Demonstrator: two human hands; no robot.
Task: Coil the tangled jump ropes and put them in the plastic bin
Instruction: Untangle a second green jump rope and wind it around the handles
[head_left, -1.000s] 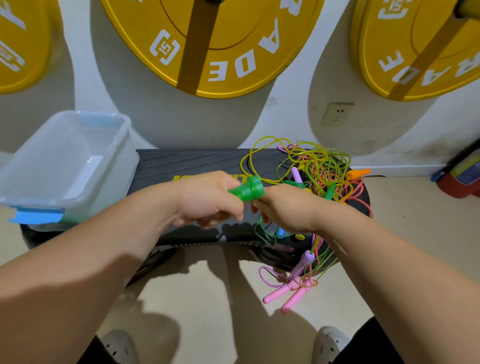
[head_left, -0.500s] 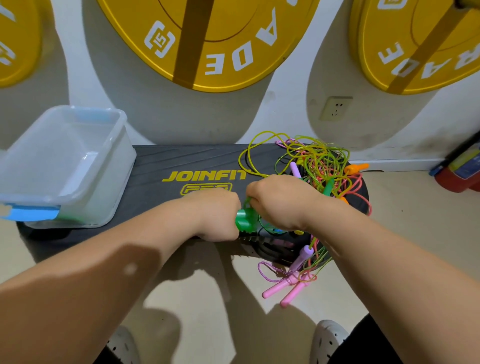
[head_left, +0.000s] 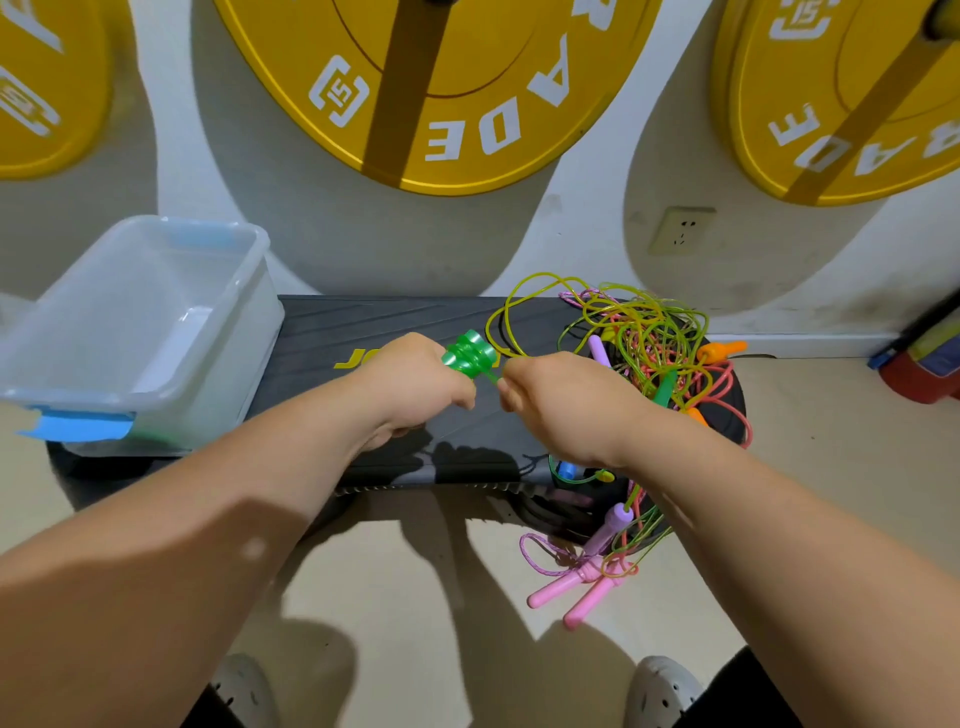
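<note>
My left hand (head_left: 415, 382) grips the green jump rope's handles (head_left: 470, 353), whose ends stick up past my knuckles. My right hand (head_left: 561, 400) is fisted just right of them and pinches the thin green cord that runs out of the handles. A tangle of yellow-green, pink and red ropes (head_left: 644, 338) lies on the right end of the black step platform (head_left: 363, 322). Pink handles (head_left: 582, 592) and a purple handle (head_left: 613, 522) hang off its front edge. The clear plastic bin (head_left: 135, 322) with blue clips stands on the platform's left end.
Yellow weight plates (head_left: 441, 78) lean on the white wall behind the platform. A wall socket (head_left: 680, 231) is at the right. A red object (head_left: 919, 374) sits on the floor at far right. My shoes (head_left: 665, 691) show at the bottom.
Both hands dipped toward the platform's front edge, then rose again over its middle. My right hand has drawn slightly right of the green handles, with a short length of cord between the hands.
</note>
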